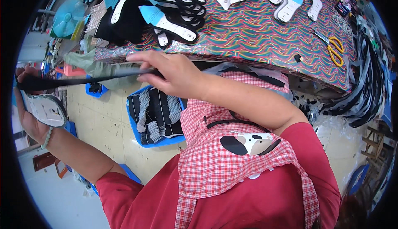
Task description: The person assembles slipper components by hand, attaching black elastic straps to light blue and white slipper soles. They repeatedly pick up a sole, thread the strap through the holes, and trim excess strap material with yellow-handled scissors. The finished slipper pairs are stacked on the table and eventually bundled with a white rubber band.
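At the far left, my left hand (pixel 30 119) is closed around a white insole (pixel 47 109) with a dark edge. A black strip of fabric (pixel 89 81) stretches from the insole's upper end across to my right hand (pixel 174 73). The fingers of my right hand pinch the strip's other end, just in front of the table edge. The strip looks taut and nearly level. Part of the insole's upper end is hidden behind the strip and the left fingers.
On the patterned table (pixel 248 34) lie several white-and-blue insoles (pixel 176 28) with black pieces, and yellow-handled scissors (pixel 335 50). Below stands a blue basket (pixel 166 142) of stacked black pieces. Black strips (pixel 365 71) hang at the right. A fan (pixel 66 19) stands at the back left.
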Available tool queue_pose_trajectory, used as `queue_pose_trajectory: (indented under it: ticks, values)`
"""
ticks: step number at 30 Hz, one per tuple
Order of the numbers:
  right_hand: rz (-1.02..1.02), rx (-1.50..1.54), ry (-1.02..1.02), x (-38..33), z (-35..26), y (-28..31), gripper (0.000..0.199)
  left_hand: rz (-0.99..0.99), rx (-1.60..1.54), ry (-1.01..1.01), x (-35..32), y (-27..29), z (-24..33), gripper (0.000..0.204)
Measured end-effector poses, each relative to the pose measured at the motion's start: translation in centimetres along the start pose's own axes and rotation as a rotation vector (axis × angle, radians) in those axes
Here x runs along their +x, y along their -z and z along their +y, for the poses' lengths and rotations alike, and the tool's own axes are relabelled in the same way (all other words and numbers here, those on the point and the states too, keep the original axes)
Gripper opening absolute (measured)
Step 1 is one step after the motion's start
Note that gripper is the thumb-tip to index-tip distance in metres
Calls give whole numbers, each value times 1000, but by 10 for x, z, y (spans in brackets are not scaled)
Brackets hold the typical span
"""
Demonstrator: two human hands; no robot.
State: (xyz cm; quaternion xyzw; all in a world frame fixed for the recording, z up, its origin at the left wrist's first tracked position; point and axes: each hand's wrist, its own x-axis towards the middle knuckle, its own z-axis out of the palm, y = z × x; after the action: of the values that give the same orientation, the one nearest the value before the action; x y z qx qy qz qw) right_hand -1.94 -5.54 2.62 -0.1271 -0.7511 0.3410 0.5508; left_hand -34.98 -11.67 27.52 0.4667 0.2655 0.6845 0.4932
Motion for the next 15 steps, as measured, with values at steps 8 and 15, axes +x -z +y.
queue_pose_trajectory:
  ticks: [8, 15]
  values:
    - [-21, 466, -512, -14, -45, 39, 19, -18, -58, 127, -10, 31, -39, 41]
    - [483, 375, -764, -95, -42, 128, 30, 28, -101, 99, -2, 87, -51, 40]
